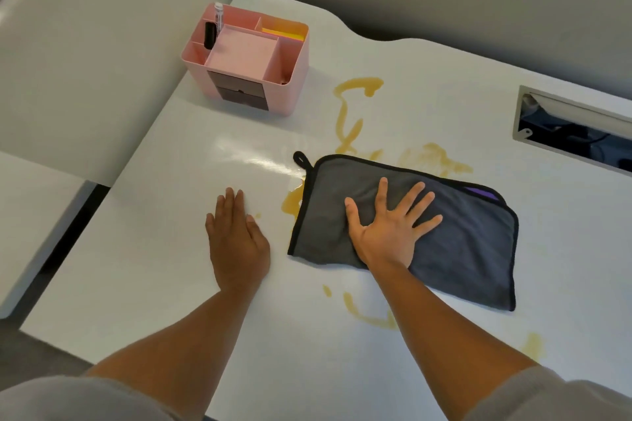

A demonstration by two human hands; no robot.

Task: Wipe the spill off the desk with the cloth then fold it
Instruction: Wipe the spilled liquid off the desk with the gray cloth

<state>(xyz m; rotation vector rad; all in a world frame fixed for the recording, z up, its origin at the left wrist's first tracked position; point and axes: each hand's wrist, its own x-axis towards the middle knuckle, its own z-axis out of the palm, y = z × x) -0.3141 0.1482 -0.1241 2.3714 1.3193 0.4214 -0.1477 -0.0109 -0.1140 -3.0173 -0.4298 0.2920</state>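
A grey cloth [472,232] with black trim and a hanging loop lies flat on the white desk [154,249], a purple edge showing at its far right. My right hand [390,225] presses on its left half, palm down, fingers spread. Yellow-orange spill [345,113] streaks the desk beyond the cloth, smears at its far edge, pools by its left side and trails in front of it near my right forearm. My left hand [236,236] rests flat on bare desk left of the cloth, fingers together, holding nothing.
A pink desk organiser [253,58] with markers, sticky notes and two dark drawers stands at the back left. A cable slot [574,126] opens in the desk at the right. Grey partition walls bound the back and left; the desk's left edge drops off.
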